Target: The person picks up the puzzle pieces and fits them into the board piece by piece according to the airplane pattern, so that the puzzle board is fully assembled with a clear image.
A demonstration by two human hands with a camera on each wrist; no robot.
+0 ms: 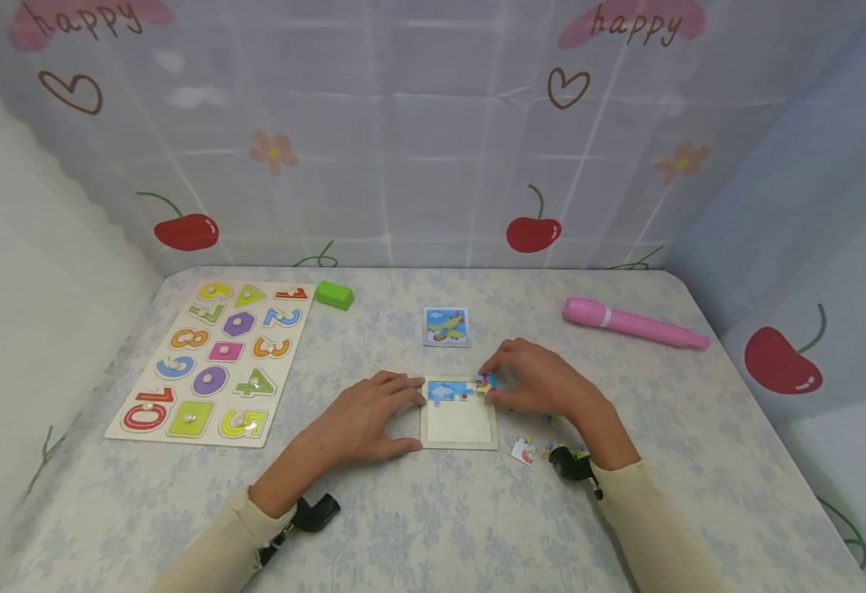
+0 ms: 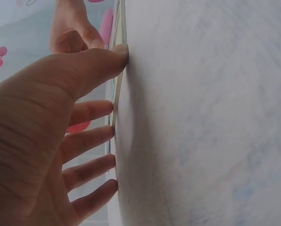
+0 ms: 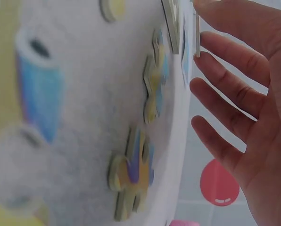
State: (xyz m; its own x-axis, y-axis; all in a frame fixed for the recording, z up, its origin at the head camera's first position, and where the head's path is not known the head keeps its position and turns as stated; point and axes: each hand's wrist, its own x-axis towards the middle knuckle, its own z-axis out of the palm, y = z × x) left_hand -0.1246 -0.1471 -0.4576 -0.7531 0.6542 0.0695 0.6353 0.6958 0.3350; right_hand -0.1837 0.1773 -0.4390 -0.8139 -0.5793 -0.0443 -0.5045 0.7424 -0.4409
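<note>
A small pale puzzle tray [image 1: 459, 430] lies in front of me, with joined sky-blue puzzle pieces [image 1: 446, 390] along its top. My left hand [image 1: 362, 417] rests at the tray's left side; its thumb and fingertips touch the edge, spread apart in the left wrist view. Between thumb and fingers, my right hand [image 1: 540, 380] pinches a colourful puzzle piece [image 1: 486, 384] over the tray's top right corner. That piece shows only as a thin edge in the right wrist view. Loose puzzle pieces [image 3: 133, 172] lie on the table below the right hand, partly hidden by it in the head view.
Behind the tray lies a picture card [image 1: 447, 327] with a yellow airplane. To the left are a number and shape board [image 1: 213, 387] and a green block [image 1: 334, 296]. A pink stick-like object [image 1: 640, 324] lies at the back right. A printed curtain [image 1: 433, 140] hangs behind the table.
</note>
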